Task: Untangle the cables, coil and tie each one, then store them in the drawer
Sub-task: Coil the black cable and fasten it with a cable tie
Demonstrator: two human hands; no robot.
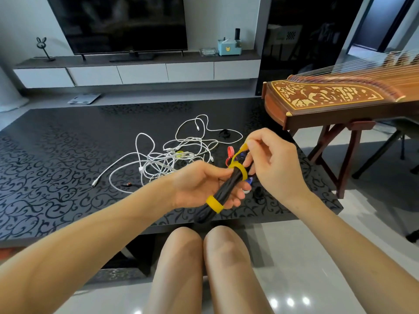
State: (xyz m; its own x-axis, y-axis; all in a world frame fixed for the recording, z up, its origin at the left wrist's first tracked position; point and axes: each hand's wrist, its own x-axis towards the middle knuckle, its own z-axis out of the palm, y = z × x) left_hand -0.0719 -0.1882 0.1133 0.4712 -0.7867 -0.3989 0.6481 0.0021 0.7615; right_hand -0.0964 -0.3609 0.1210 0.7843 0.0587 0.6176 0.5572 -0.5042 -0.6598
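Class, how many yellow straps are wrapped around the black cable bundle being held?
2. The lower yellow strap rings the black cable bundle beside the left hand; the upper yellow strap has its tail pinched by the right hand. Fingers may hide more.

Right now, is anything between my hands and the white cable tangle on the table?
Nothing on the table blocks the white tangle, but left hand grips the black bundle and right hand pinches its yellow tie.

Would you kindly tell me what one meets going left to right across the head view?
Tangled white cables, left hand gripping the black coiled cable, right hand pinching its yellow strap, brown inlaid wooden zither.
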